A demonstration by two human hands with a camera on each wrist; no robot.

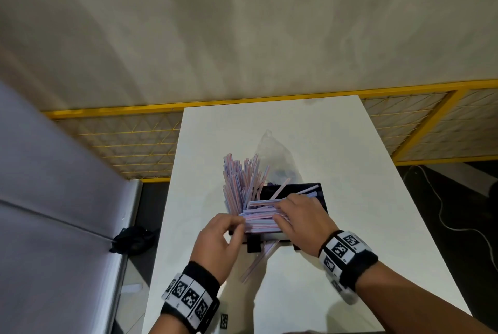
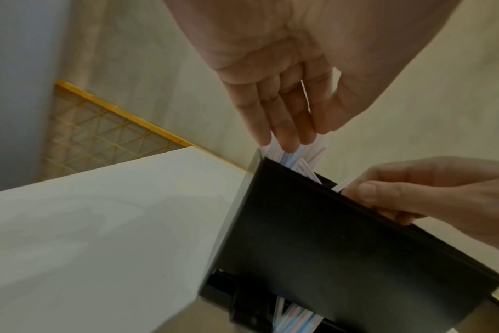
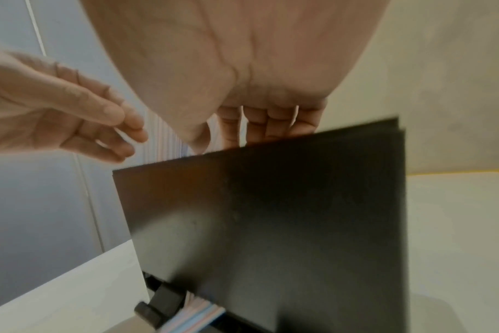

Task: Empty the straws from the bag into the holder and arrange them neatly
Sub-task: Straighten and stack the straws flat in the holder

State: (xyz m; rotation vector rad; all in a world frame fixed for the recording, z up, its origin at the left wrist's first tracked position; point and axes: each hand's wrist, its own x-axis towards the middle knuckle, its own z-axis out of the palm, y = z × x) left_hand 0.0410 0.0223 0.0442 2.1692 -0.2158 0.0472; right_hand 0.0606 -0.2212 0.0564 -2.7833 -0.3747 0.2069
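Note:
A black straw holder (image 1: 310, 185) stands mid-table. A thick bunch of pink-and-blue striped straws (image 1: 239, 180) leans upright at its left end, and more straws (image 1: 261, 215) lie lengthwise across its top. A few straws (image 1: 258, 258) stick out under its front. Behind it lies the clear bag (image 1: 272, 150). My left hand (image 1: 218, 242) touches the lying straws' left ends with loosely bent fingers. My right hand (image 1: 301, 220) rests on top of those straws, its fingers (image 3: 271, 126) reaching down behind the holder's front wall (image 3: 271, 214). The left wrist view shows my left fingertips (image 2: 285, 139) on straw ends.
The white table (image 1: 350, 239) is narrow, with its edges close to both sides of the holder. A yellow mesh fence (image 1: 134, 139) runs behind it. A grey panel (image 1: 54, 172) stands at the left, a black object (image 1: 132, 239) lies on the floor, and a cable (image 1: 442, 212) lies at the right.

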